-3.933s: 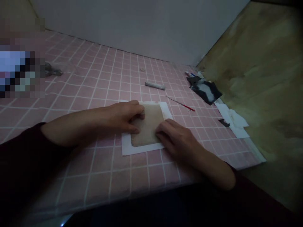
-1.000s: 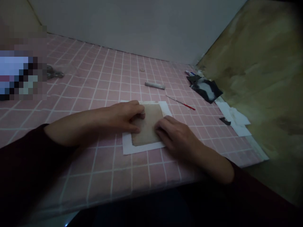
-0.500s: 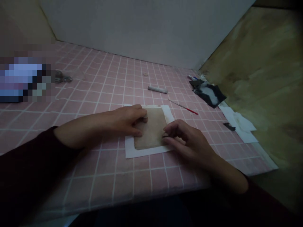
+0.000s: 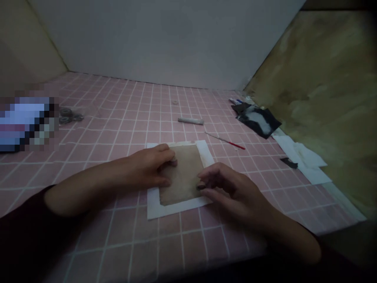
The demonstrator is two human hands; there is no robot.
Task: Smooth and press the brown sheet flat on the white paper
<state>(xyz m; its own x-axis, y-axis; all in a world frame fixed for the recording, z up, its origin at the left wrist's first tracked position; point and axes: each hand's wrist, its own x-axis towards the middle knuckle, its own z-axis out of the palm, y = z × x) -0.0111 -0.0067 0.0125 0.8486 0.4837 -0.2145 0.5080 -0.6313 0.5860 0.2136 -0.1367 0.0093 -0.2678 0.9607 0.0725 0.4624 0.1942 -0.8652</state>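
A tan, roughly rectangular sheet [image 4: 184, 173] lies flat on a larger white sheet of paper [image 4: 153, 212], which shows as a border around it. My left hand [image 4: 147, 165] rests over the left side of the tan sheet, its thumb spread apart from the bent fingers, and nothing shows in its grasp. At the right edge, my right hand [image 4: 232, 186] pinches a small dark piece [image 4: 201, 187] between thumb and fingers, touching or just above the tan sheet. That piece is too small and dim to name.
Beyond the paper lie a thin red-handled tool [image 4: 232, 144] and a grey tube [image 4: 191, 121]. A black packet [image 4: 259, 120], white paper scraps [image 4: 306, 157] and a dark scrap [image 4: 289, 162] line the right side. Scissors-like handles [image 4: 69, 115] sit beside a pixelated screen [image 4: 23, 125] at left.
The view has tilted up, so the table and things on it appear lower. Both hands stay at the tan sheet; the dark piece in my right fingers shows slightly more.
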